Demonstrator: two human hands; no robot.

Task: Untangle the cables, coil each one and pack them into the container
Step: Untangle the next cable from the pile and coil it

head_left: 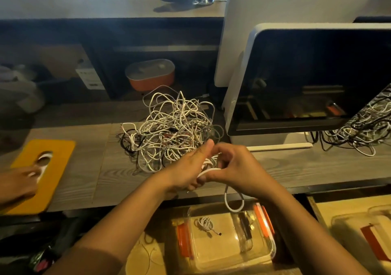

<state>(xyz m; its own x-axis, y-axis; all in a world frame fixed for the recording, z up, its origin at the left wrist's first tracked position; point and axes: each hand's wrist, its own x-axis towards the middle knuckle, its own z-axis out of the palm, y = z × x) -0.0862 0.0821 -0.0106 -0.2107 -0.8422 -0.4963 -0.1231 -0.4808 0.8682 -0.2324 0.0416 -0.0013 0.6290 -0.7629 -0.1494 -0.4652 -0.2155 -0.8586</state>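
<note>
Head view: thin white cable [208, 171], looped

Your left hand [186, 169] and right hand [234, 164] are bare. Both forearms [127, 217] are bare too, uncovered right down to the bottom frame edge.
</note>
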